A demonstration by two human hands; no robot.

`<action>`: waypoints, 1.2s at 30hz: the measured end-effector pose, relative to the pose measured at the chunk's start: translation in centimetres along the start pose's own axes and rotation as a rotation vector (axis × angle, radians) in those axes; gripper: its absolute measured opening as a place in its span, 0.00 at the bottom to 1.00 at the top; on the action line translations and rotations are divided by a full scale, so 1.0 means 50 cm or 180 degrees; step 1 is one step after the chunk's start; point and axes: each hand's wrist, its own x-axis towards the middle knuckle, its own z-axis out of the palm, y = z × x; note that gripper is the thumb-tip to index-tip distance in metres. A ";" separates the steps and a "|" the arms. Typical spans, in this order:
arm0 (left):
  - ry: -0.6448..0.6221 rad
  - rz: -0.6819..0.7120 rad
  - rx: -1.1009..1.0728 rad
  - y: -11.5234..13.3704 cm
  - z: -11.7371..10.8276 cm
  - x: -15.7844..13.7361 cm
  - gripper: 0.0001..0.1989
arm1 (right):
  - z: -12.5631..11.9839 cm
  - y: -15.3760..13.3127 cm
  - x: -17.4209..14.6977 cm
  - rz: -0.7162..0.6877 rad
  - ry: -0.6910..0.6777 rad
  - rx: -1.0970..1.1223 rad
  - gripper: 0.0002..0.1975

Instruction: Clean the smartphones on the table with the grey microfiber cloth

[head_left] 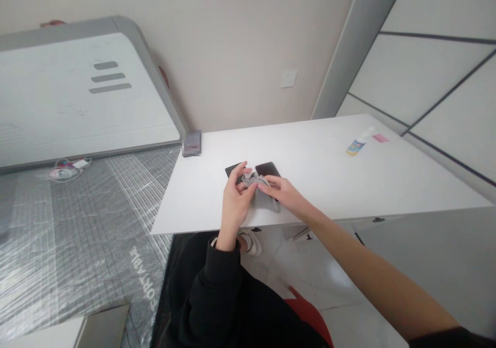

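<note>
My left hand [237, 197] and my right hand [282, 193] meet over the near edge of the white table [310, 162]. Between their fingertips is a small grey crumpled cloth [251, 180], pinched from both sides. Part of it hangs down below my right fingers, and my fingers cover some of its outline. Just behind the hands lies a dark rectangular phone-like object [267, 169] on the tabletop. A flat black object [232, 170] shows beside my left fingers, partly hidden by them.
On the table's right stand a bottle with a blue and yellow label [356, 145] and a pink slip [381, 138]. A blurred-out dark item [192, 144] sits at the back left corner. A whiteboard [77, 100] leans at left; a red seat [310, 317] is below.
</note>
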 end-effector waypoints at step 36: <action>-0.1184 0.0418 0.3723 -0.040 -0.017 0.011 0.36 | -0.145 -0.009 0.022 -0.1014 -0.1696 -0.4180 0.40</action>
